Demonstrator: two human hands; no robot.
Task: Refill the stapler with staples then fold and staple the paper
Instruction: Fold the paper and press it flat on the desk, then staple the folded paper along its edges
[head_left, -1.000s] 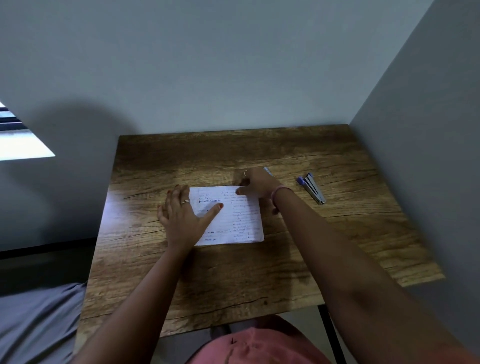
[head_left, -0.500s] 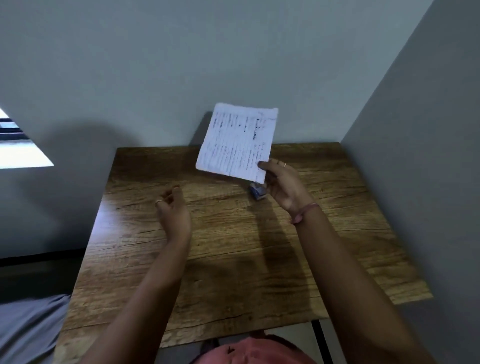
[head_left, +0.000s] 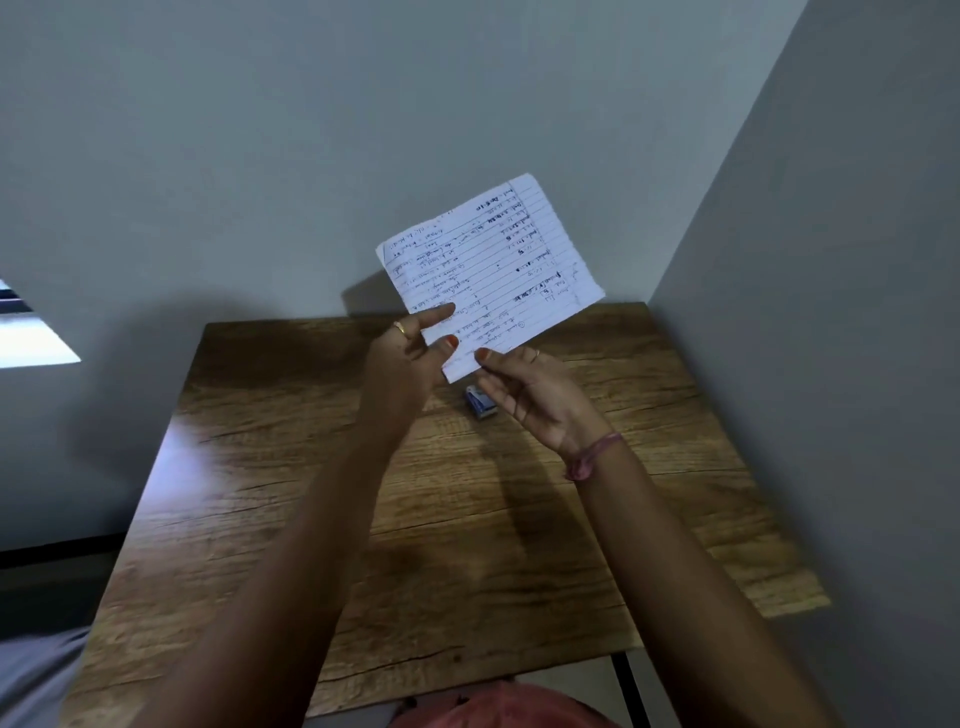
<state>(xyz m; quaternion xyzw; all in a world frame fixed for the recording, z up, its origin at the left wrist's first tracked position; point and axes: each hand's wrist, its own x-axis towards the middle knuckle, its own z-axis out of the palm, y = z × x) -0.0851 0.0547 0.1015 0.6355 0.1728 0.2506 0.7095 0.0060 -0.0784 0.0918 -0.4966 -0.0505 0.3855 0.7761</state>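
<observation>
Fingers of the left hand (head_left: 410, 358) pinch the lower left edge of the paper (head_left: 488, 270), thumb on the written face and index finger stretched along the edge above it, the other fingers curled behind the sheet where they cannot be seen. On that hand a gold ring (head_left: 400, 327) sits on one finger. Just to the right, the right hand (head_left: 535, 400) grips the sheet's bottom corner between thumb and fingers, the thumb tip with its orange nail pressed on the front, the remaining fingers loosely spread beneath. A pink band (head_left: 592, 457) circles the right wrist.

Held up in the middle of the frame, clear of the wooden table (head_left: 291, 499), the lined, handwritten paper tilts with its upper right corner highest against the grey wall (head_left: 311, 156). Below the sheet, at the table's centre back, a small blue object (head_left: 480, 402) lies partly hidden behind the right hand's fingers; whether it is the stapler or the staple box cannot be told.
</observation>
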